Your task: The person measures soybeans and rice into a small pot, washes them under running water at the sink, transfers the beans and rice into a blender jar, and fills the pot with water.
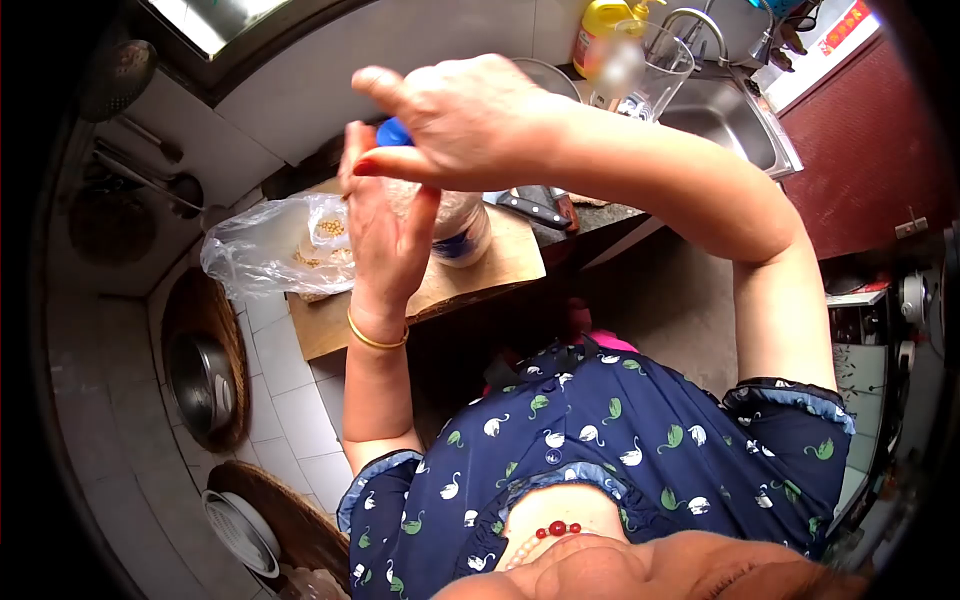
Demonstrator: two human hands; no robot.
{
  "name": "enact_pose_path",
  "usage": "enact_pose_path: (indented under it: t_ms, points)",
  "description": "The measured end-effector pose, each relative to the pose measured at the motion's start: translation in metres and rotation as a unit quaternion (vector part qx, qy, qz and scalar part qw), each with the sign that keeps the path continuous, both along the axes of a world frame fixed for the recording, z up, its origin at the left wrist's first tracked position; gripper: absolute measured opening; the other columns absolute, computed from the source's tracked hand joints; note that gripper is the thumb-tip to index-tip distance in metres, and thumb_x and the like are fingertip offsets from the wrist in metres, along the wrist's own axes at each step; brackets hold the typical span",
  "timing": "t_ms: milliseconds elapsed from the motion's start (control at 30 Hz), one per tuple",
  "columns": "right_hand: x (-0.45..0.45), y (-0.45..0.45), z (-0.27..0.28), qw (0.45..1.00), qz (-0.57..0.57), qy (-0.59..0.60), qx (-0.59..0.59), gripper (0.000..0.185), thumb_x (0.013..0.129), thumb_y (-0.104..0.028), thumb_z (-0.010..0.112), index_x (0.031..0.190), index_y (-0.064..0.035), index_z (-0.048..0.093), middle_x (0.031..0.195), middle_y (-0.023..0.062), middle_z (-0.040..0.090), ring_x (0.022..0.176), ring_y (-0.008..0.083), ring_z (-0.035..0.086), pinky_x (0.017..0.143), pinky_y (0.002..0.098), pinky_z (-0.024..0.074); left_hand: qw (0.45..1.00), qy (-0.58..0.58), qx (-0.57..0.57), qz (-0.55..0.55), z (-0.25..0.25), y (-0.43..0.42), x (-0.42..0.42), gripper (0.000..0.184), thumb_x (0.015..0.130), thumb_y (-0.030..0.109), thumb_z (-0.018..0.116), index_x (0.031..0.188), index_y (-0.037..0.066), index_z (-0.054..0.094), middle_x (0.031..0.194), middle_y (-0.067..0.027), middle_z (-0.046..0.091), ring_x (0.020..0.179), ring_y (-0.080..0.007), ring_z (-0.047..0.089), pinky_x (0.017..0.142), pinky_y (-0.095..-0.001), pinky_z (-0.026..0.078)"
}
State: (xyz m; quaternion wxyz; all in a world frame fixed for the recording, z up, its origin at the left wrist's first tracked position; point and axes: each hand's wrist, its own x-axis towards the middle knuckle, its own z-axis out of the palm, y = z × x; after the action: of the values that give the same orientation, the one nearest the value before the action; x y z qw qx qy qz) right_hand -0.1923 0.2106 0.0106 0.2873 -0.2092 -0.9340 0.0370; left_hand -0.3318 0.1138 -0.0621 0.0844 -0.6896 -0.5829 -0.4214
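Note:
A jar (pixel 462 240) with pale contents and a blue label stands on a wooden board, its upper part mostly hidden by my hands. Its blue lid (pixel 393 132) shows between them. My right hand (pixel 465 115) reaches over from the right, its thumb and fingers closed about the lid. From below, my left hand (pixel 385 225), with a gold bangle at the wrist, wraps the jar's side, fingers up near the lid and thumb in front. A clear plastic bag (pixel 265 245) with yellowish kernels or beans lies just left of my left hand.
The wooden board (pixel 325 335) overhangs the counter edge. A black-handled knife (pixel 535 210) lies right of the jar. Behind my right forearm are a clear pitcher (pixel 665 65), a yellow bottle (pixel 600 35) and a sink (pixel 725 125). Ladles (pixel 180 190) hang at left.

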Motion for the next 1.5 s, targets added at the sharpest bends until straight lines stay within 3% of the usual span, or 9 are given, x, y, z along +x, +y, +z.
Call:
enact_pose_path:
  t_ms: [33,167,267,333,667,767,933,1033,1500]
  points:
    - [0.017,0.000,-0.001,0.999,0.000,0.037,-0.035,0.055,0.093,-0.050,0.050,0.124,-0.0047,0.049,0.077,0.0164,0.064,0.073,0.0330,0.065,0.064,0.0425,0.0514,0.998,-0.055,0.007,-0.029,-0.004,-0.007,-0.001,0.067,0.094,0.034,0.052,0.143,-0.003,0.027,0.151,-0.0224,0.022,0.140,-0.0326,0.025,0.114,-0.0408,0.018]
    - [0.095,-0.009,-0.019,0.977,0.081,0.087,-0.177,0.038,0.092,-0.031,0.057,0.116,-0.0015,0.054,0.080,0.0197,0.066,0.075,0.0357,0.066,0.065,0.0441,0.0521,0.977,-0.084,0.174,-0.092,-0.015,-0.048,0.027,0.052,0.093,0.030,0.053,0.130,-0.003,0.039,0.138,-0.0225,0.037,0.121,-0.0309,0.044,0.103,-0.0443,0.034]
    - [0.179,-0.005,-0.059,0.918,0.119,0.014,-0.378,0.028,0.092,-0.020,0.056,0.113,-0.0018,0.057,0.086,0.0199,0.066,0.078,0.0321,0.066,0.069,0.0399,0.0517,0.985,-0.063,-0.015,-0.161,-0.027,-0.036,0.099,0.038,0.079,0.002,0.065,0.115,-0.004,0.053,0.098,-0.0162,0.059,0.091,-0.0317,0.057,0.086,-0.0397,0.046]
    - [0.189,-0.007,-0.122,0.899,0.149,0.008,-0.411,0.026,0.091,-0.019,0.056,0.110,-0.0011,0.058,0.088,0.0184,0.067,0.079,0.0286,0.067,0.071,0.0368,0.0518,0.957,-0.120,-0.230,-0.128,-0.058,-0.013,0.111,0.044,0.080,0.007,0.065,0.120,-0.003,0.049,0.098,-0.0216,0.056,0.089,-0.0355,0.057,0.083,-0.0401,0.047]
    - [0.376,0.061,-0.286,0.788,0.022,0.140,-0.599,0.019,0.091,-0.012,0.058,0.104,-0.0007,0.064,0.081,0.0020,0.064,0.074,0.0097,0.056,0.069,0.0263,0.0477,0.838,-0.042,-0.480,0.255,-0.207,0.130,0.184,0.068,0.079,0.005,0.055,0.133,-0.016,0.018,0.115,-0.0379,0.048,0.103,-0.0470,0.058,0.091,-0.0461,0.049]
    - [0.411,0.084,-0.281,0.585,-0.071,0.162,-0.792,0.017,0.092,-0.012,0.053,0.101,-0.0067,0.067,0.066,-0.0051,0.051,0.056,0.0035,0.044,0.048,0.0200,0.0362,0.804,-0.082,-0.506,0.300,-0.219,0.142,0.174,0.076,0.078,0.004,0.058,0.138,-0.014,0.014,0.119,-0.0389,0.048,0.105,-0.0465,0.058,0.093,-0.0449,0.048]
    - [0.430,0.110,-0.295,0.584,-0.066,0.216,-0.780,0.017,0.093,-0.015,0.051,0.099,-0.0101,0.067,0.063,-0.0069,0.044,0.049,0.0030,0.036,0.044,0.0178,0.0289,0.762,-0.372,-0.511,0.143,-0.184,0.150,0.165,0.017,0.081,0.013,0.057,0.072,-0.001,0.054,0.057,-0.0114,0.059,0.042,-0.0192,0.056,0.040,-0.0300,0.042]
    - [0.441,0.120,-0.302,0.559,-0.083,0.230,-0.793,0.017,0.094,-0.016,0.052,0.099,-0.0106,0.067,0.063,-0.0063,0.044,0.050,0.0031,0.036,0.044,0.0175,0.0291,0.653,-0.646,-0.371,0.137,-0.171,0.152,0.165,0.015,0.083,0.010,0.055,0.076,-0.004,0.055,0.059,-0.0096,0.057,0.044,-0.0203,0.053,0.042,-0.0328,0.046]
    - [0.475,0.115,-0.307,0.580,-0.065,0.214,-0.783,0.018,0.094,-0.015,0.051,0.100,-0.0071,0.066,0.060,-0.0046,0.045,0.046,0.0036,0.036,0.041,0.0186,0.0294,0.768,-0.524,-0.285,0.232,-0.121,0.066,0.211,0.011,0.083,0.007,0.058,0.080,0.003,0.048,0.064,-0.0056,0.054,0.045,-0.0133,0.052,0.039,-0.0277,0.043]
